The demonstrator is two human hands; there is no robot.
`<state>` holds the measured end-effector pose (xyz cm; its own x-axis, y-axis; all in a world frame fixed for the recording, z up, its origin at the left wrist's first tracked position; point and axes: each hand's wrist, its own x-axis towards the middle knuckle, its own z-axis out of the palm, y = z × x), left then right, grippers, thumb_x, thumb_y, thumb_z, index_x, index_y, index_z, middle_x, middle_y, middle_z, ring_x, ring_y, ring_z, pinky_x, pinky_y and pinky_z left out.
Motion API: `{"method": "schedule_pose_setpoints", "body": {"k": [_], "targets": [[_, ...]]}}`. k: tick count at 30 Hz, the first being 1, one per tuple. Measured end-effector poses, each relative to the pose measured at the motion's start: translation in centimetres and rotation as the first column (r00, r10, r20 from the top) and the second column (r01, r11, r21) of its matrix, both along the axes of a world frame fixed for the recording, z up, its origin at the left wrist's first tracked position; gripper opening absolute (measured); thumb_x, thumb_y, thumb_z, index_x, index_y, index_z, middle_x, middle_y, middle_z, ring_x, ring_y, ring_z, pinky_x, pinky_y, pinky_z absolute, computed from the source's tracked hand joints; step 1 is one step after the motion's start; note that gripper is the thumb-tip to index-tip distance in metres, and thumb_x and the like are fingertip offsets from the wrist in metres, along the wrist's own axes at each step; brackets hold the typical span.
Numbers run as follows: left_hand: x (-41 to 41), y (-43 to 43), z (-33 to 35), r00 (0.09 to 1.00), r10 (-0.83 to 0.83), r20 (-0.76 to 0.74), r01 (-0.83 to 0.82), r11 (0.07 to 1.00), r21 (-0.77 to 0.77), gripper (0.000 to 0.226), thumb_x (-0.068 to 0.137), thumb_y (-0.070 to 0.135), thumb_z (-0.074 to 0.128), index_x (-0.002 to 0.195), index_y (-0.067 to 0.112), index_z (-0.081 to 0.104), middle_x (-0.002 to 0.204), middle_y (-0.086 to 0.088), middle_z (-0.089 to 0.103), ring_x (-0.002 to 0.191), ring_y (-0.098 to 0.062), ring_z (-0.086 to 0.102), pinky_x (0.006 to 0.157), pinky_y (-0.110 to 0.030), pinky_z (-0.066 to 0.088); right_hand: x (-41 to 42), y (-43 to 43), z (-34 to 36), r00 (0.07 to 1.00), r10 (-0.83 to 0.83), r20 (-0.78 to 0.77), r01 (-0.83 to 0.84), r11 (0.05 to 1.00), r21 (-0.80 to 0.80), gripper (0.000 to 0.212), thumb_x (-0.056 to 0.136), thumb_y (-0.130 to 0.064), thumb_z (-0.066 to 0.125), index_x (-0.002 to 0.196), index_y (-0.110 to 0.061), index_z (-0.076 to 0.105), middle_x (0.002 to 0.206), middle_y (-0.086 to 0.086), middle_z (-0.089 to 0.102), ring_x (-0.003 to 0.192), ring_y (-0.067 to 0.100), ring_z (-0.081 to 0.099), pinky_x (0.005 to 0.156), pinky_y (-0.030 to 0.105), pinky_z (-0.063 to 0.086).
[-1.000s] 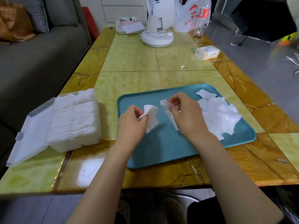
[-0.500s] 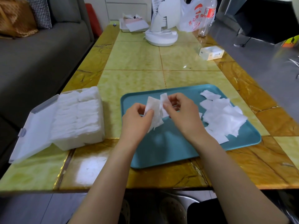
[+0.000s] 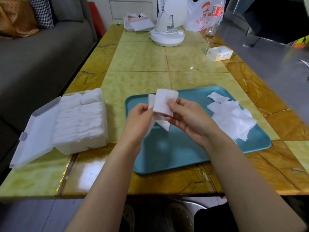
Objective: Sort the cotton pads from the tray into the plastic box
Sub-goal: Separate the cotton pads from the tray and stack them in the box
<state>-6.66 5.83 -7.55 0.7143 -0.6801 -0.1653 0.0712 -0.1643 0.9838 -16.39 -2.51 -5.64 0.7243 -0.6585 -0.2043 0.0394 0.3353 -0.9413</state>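
Note:
A teal tray (image 3: 175, 151) lies on the table in front of me. Several loose white cotton pads (image 3: 232, 119) are heaped at its right end. Above the tray's left part, my left hand (image 3: 139, 121) and my right hand (image 3: 187, 118) meet and together pinch a few white cotton pads (image 3: 164, 102), one pad upright in front and others hanging behind and below it. To the left stands the clear plastic box (image 3: 80, 144), packed with stacked pads, its lid (image 3: 33, 138) hinged open toward the sofa.
The table is yellow and brown tile (image 3: 140, 57). At its far end stand a white fan (image 3: 168, 20), a plastic bag (image 3: 200, 15), a bottle (image 3: 214, 15) and a paper-filled dish (image 3: 138, 24). A small carton (image 3: 219, 53) lies right. A grey sofa (image 3: 41, 52) runs along the left.
The two hands, each pinching a pad a second ago, have come together and lifted; the pads now overlap between both hands above the tray.

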Motion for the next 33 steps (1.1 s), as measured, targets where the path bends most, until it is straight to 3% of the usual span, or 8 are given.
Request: {"method": "schedule_pose_setpoints", "body": {"k": [4,7,13,18,22,28,31,33], "targets": [[-0.6,0.2,0.3,0.998,-0.066,-0.024,0.066,0.998,-0.018,0.009,0.091,0.018,0.057,0.085,0.022,0.061,0.074,0.009,0.067,0.064,0.001,0.061,0.060,-0.015,0.043,0.1,0.0,-0.7,0.991,-0.074,-0.112,0.045,0.969,-0.241,0.010,0.094,-0.012,0.054,0.098,-0.007,0.062,0.073,0.000,0.066,0.057,-0.002,0.063,0.053,0.011,0.048],[-0.8,0.3,0.3,0.993,-0.114,0.034,0.114,0.993,-0.005,0.016,0.092,0.019,0.056,0.088,0.029,0.068,0.078,0.014,0.071,0.064,0.009,0.060,0.067,-0.018,0.043,0.0,-0.3,-0.9,0.978,-0.134,-0.162,0.065,0.927,-0.370,0.006,0.091,-0.009,0.057,0.093,-0.006,0.062,0.070,0.001,0.065,0.052,-0.002,0.059,0.050,0.011,0.048],[-0.9,0.5,0.7,0.987,-0.150,0.057,0.152,0.988,-0.023,0.034,0.092,0.012,0.046,0.082,0.030,0.072,0.083,0.013,0.073,0.079,-0.002,0.062,0.079,-0.024,0.043,0.1,-0.6,-1.4,0.951,-0.227,-0.210,0.106,0.878,-0.467,0.006,0.088,-0.015,0.064,0.086,-0.010,0.062,0.076,0.007,0.064,0.063,0.011,0.059,0.055,0.016,0.051],[-1.1,0.2,1.0,0.992,-0.126,-0.003,0.126,0.991,-0.032,0.037,0.094,0.013,0.041,0.077,0.026,0.072,0.080,0.006,0.074,0.082,-0.010,0.064,0.080,-0.026,0.045,0.4,-0.6,-1.7,0.929,-0.289,-0.232,0.110,0.813,-0.572,0.009,0.084,-0.022,0.067,0.082,-0.015,0.063,0.075,-0.003,0.063,0.072,0.014,0.060,0.074,0.033,0.053],[-1.0,0.1,0.9,0.993,-0.111,-0.036,0.110,0.994,-0.020,0.034,0.098,0.039,0.044,0.082,0.024,0.070,0.075,0.008,0.073,0.082,-0.009,0.066,0.079,-0.027,0.048,0.4,-0.6,-1.8,0.929,-0.287,-0.235,0.085,0.782,-0.618,0.010,0.083,-0.022,0.067,0.086,-0.014,0.063,0.074,-0.006,0.062,0.069,0.012,0.058,0.073,0.030,0.051],[0.7,0.3,-0.1,0.998,0.060,0.024,-0.059,0.998,-0.027,0.015,0.094,0.017,0.055,0.083,0.020,0.065,0.091,-0.006,0.066,0.087,-0.018,0.061,0.075,-0.029,0.050,0.7,-0.3,-2.3,0.909,-0.377,-0.181,0.127,0.660,-0.740,0.017,0.087,-0.015,0.063,0.095,-0.021,0.048,0.096,-0.005,0.056,0.067,-0.001,0.051,0.063,0.006,0.039],[1.8,0.5,-0.3,0.989,0.132,0.059,-0.132,0.991,-0.015,0.020,0.094,0.015,0.054,0.076,0.021,0.062,0.090,-0.007,0.063,0.087,-0.020,0.059,0.076,-0.032,0.048,0.4,-0.1,-2.9,0.891,-0.264,-0.370,-0.124,0.642,-0.756,0.011,0.085,-0.014,0.064,0.092,-0.021,0.058,0.086,-0.008,0.061,0.068,0.005,0.054,0.069,0.020,0.041],[2.1,0.6,-0.5,0.984,0.148,0.098,-0.149,0.989,-0.004,0.021,0.093,0.014,0.054,0.073,0.021,0.060,0.085,-0.007,0.062,0.083,-0.020,0.056,0.075,-0.034,0.043,0.3,0.5,-3.7,0.825,-0.166,-0.540,-0.349,0.602,-0.718,0.013,0.083,-0.021,0.066,0.096,-0.018,0.063,0.095,-0.003,0.066,0.084,0.015,0.060,0.079,0.028,0.046]]}}
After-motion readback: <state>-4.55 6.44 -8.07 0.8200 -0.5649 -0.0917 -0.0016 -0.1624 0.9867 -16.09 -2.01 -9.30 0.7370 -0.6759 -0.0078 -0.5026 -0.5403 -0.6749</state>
